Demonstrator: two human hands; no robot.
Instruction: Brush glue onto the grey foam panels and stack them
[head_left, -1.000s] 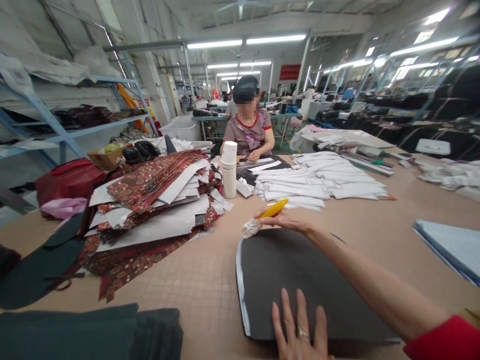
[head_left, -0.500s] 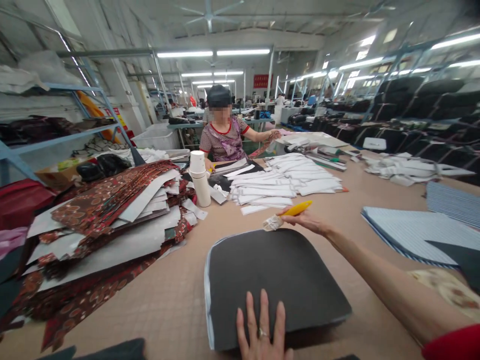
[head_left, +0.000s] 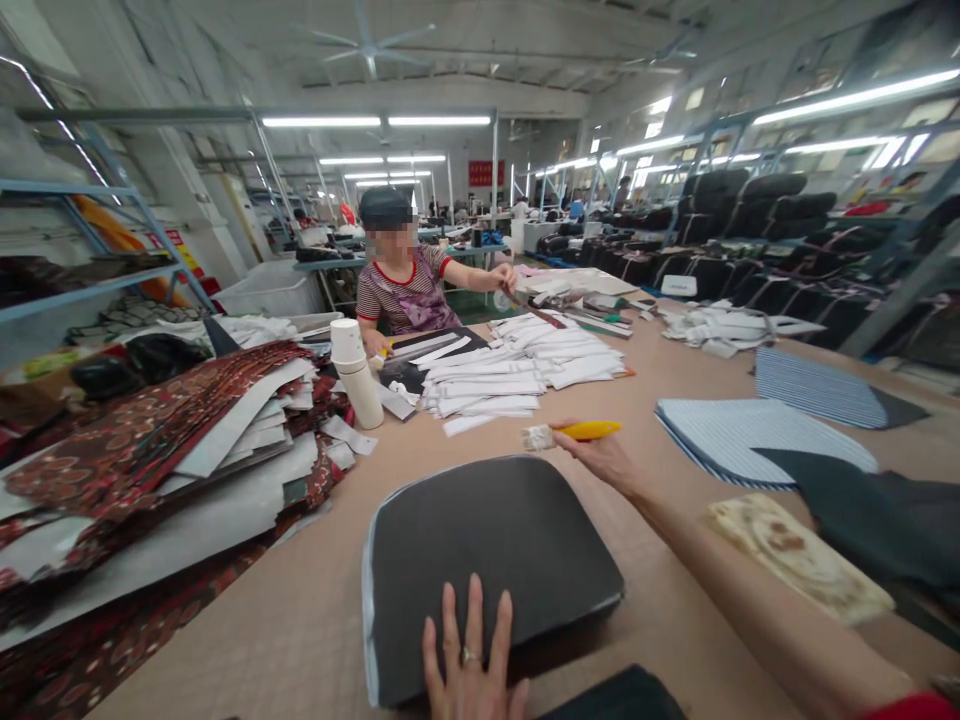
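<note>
Plainly visible: left hand (head_left: 471,665), fingers spread apart, laid on a dark grey, round-cornered flat panel (head_left: 487,530) with a pale edge along its left side. Panel sits on the brown counter (head_left: 300,610), low and central; its near edge is partly covered by the hand. Left wrist cut off by the bottom of the view.

Right hand (head_left: 600,462) past the panel's far edge, fingers clamped on a yellow-handled brush with whitish, caked bristles (head_left: 591,431). The brush's neck is hidden in the grip; cannot tell whether bristles touch the counter. Red sleeve (head_left: 904,708) barely shows, lower right corner. Dark cloth piece (head_left: 615,697) at bottom, cropped. Brown patterned sheets (head_left: 135,420), left, run out of view.
</note>
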